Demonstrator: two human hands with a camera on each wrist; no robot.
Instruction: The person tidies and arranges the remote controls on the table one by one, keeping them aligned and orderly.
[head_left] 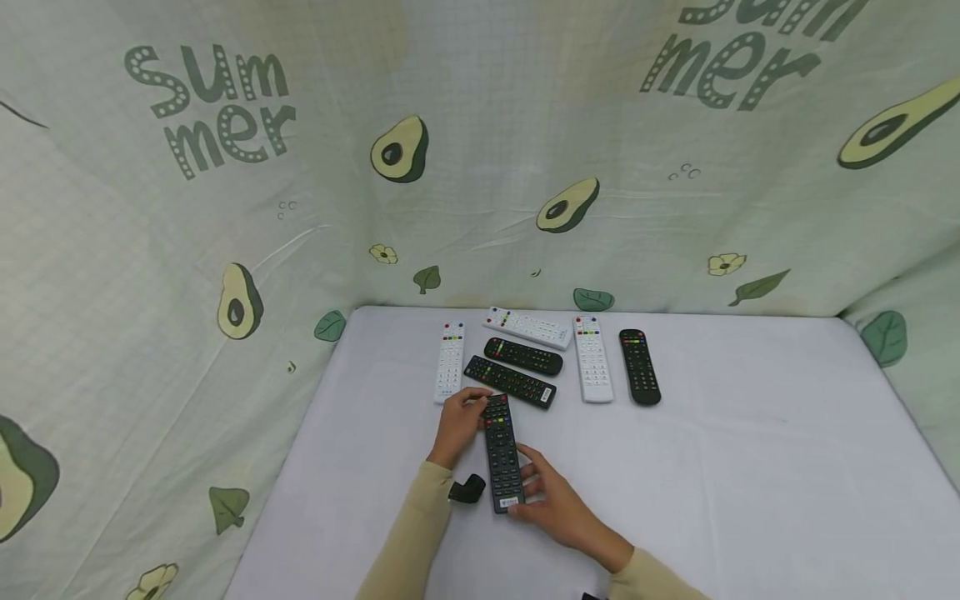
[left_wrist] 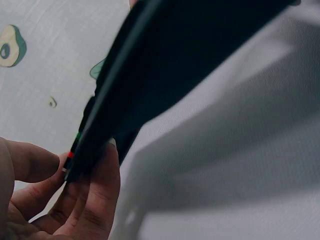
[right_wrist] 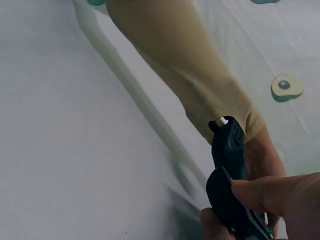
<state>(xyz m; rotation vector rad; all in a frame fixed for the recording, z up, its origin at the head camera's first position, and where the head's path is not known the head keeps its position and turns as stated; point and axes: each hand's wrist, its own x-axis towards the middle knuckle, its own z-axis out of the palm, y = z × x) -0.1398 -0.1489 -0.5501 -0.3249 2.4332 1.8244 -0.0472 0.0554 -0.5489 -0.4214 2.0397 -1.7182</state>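
Holding black remote (head_left: 502,458): right hand (head_left: 558,507) pinches near end, left hand (head_left: 456,425) grips far end. Support both ends evenly, clear of second remote (head_left: 510,382) just beyond it.

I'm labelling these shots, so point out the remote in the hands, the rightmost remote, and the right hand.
Held remote (head_left: 502,454), head view: middle of its button face.
Rightmost remote (head_left: 640,367), head view: middle of its button face.
Right hand (head_left: 558,505), head view: middle of the hand.
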